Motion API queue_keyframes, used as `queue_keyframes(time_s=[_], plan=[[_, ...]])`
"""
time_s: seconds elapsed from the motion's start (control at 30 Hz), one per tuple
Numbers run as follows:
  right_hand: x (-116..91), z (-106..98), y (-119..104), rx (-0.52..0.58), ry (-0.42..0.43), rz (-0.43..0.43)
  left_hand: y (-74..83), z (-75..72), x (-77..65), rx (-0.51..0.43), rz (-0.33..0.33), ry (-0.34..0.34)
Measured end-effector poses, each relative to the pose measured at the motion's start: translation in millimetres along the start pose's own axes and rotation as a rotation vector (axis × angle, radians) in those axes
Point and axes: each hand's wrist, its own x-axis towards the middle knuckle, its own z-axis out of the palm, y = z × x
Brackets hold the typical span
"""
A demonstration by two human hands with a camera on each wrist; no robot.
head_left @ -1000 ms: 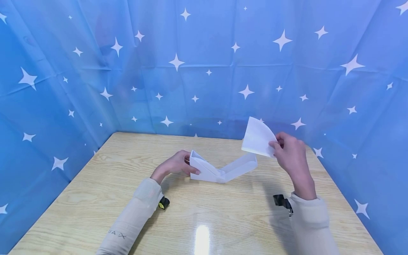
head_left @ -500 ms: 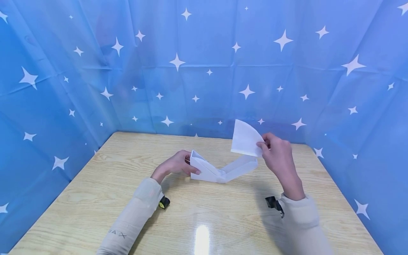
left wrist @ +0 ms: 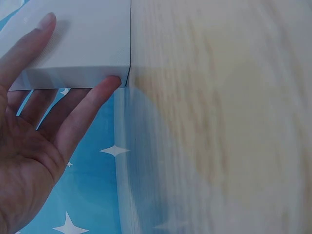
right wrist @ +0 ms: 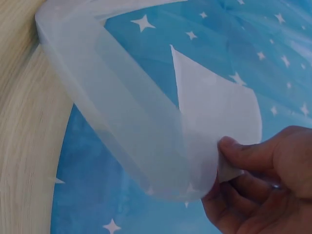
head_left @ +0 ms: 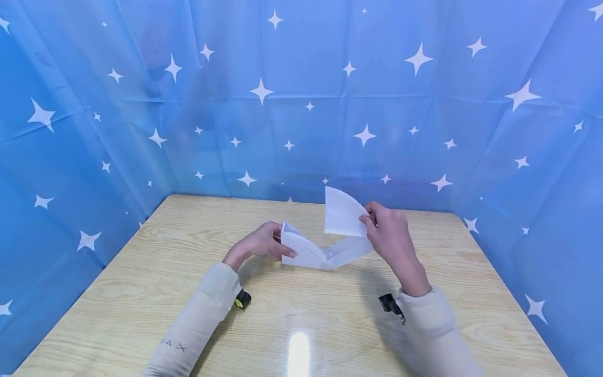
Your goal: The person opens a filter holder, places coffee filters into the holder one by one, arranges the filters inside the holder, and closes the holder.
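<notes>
My left hand grips the back end of a white case, standing on the table in the head view. In the left wrist view the thumb lies on the case's broad face, with fingertips at its edge. A translucent lid hangs open from the case, angled up to the right. My right hand pinches a white fan-shaped filter paper by its curved edge, just above and behind the lid. In the right wrist view, the lid overlaps the lower part of the paper. The case's inside is mostly hidden.
The light wood table carries a bright light reflection near its front. A blue curtain with white stars stands along the back and both sides. Black camera mounts are on both wrists.
My right hand has moved left and slightly down, bringing the filter paper from right of the lid to above it. The left hand and the case have stayed put.
</notes>
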Motion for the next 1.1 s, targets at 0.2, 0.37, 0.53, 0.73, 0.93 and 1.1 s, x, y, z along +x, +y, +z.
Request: queue_keyframes(time_s=[0.2,0.37,0.53,0.73,0.93,1.1], plan=[[1,9,-11,-0.004,-0.002,-0.03,-1.0,-0.1,0.2,0.005,0.001,0.003],[1,17,-17,-0.008,-0.007,-0.048,-1.9,-0.3,0.7,0.001,0.006,0.0],[0,22,-21,-0.01,-0.017,-0.054,-2.0,-0.1,0.6,-0.007,0.006,-0.003],[-1,28,-26,-0.005,-0.021,-0.065,-2.2,-0.4,0.6,-0.01,0.007,-0.004],[-2,35,-28,-0.001,-0.025,-0.089,-2.1,-0.7,0.3,-0.015,0.004,-0.003],[-4,40,-29,0.01,-0.026,-0.102,-1.6,-0.5,0.4,-0.019,0.003,-0.007]])
